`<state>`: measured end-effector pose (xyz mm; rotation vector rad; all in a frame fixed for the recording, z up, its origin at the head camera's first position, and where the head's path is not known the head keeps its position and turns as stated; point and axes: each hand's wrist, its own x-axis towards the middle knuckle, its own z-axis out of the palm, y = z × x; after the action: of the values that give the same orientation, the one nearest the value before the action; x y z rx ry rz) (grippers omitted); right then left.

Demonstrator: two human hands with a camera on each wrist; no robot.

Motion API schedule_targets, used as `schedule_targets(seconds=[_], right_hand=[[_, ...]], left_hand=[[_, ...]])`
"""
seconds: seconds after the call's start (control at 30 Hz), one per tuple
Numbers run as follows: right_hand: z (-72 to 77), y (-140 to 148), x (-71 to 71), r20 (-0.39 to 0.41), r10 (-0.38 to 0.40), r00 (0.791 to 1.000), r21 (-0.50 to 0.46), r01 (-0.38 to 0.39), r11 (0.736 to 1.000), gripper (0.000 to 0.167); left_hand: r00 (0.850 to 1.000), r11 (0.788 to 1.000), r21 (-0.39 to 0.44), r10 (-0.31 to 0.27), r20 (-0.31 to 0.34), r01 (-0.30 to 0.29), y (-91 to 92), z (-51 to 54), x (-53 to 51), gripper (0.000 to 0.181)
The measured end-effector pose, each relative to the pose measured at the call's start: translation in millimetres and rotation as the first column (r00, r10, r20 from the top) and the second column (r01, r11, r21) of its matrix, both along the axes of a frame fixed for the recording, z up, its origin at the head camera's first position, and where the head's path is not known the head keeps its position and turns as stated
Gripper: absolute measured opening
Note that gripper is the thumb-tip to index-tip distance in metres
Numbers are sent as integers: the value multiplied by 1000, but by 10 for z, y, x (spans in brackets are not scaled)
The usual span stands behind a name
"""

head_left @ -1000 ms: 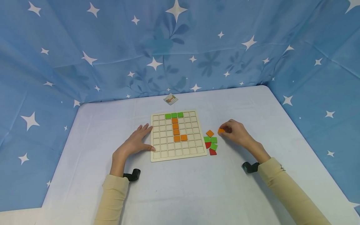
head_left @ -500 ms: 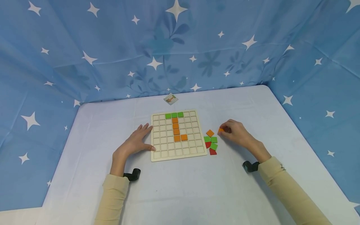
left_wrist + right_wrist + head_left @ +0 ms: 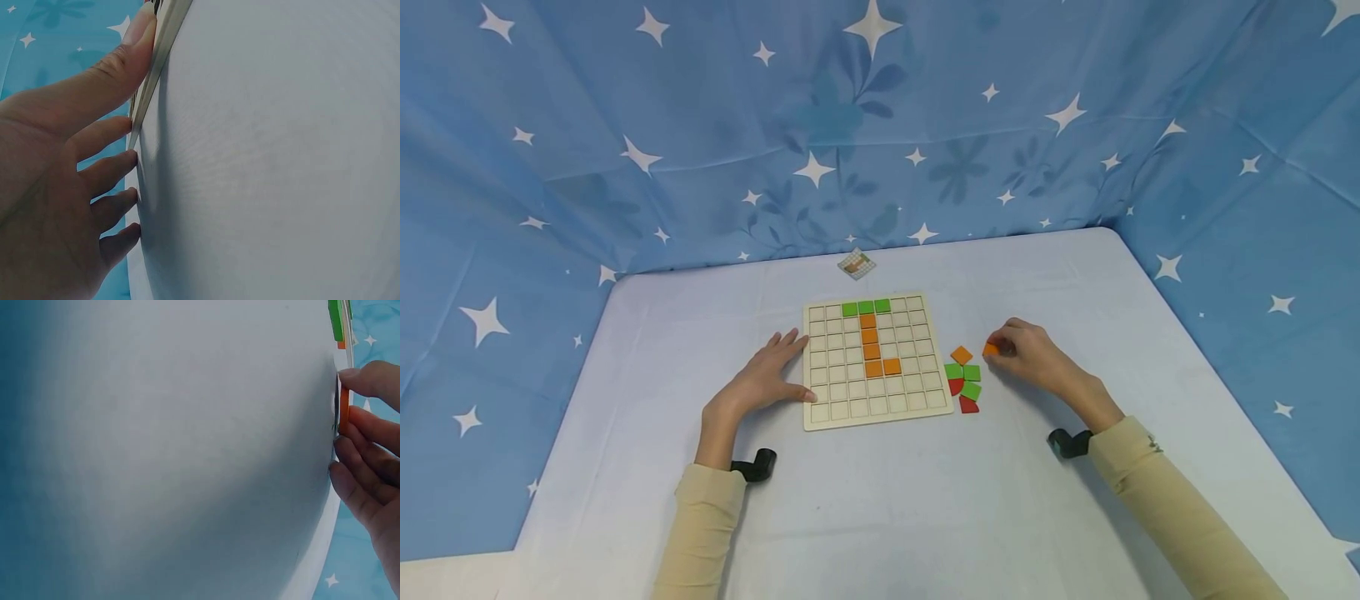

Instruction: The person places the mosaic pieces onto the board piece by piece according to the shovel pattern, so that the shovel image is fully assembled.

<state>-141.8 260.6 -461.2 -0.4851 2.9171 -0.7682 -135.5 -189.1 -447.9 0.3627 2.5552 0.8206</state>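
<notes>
Apparently an edge grip suited the work best: right hand (image 3: 1030, 354) pinched an orange tile (image 3: 991, 350) low over the table (image 3: 880, 517), right of the grid board (image 3: 876, 408). Left hand (image 3: 762, 377) lay spread, thumb on the board's left edge. Cells held three green tiles (image 3: 866, 307), five orange ones (image 3: 871, 352).

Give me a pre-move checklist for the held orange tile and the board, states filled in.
1. Right grip on orange tile: ok, pinched.
2. Left grip on board: ok, thumb over its left edge.
3. Placed tiles in their cells: ok, three green, five orange.
4. Held tile lifted off table: cannot tell.
5. Card pattern legible: not ok, too small to read fully.
6. Loose tiles clear of board: cannot tell, one green lies right at its edge.
</notes>
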Motion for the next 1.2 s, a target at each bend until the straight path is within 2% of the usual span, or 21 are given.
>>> schedule_targets(seconds=[0.37,0.6,1.2], right_hand=[[20,-27,-2,-13,23,1000,-40,-23,999,28],[35,-84,-42,-33,65,997,-83,-68,994,26],[119,-439,-148,-37,183,982,-145,-186,972,25]], left_hand=[[1000,1000,-1,-3,2,3,5,-3,-8,107],[1000,1000,0,-1,2,1,0,5,2,107],[1000,1000,-4,-5,-11,5,0,-11,-7,106]])
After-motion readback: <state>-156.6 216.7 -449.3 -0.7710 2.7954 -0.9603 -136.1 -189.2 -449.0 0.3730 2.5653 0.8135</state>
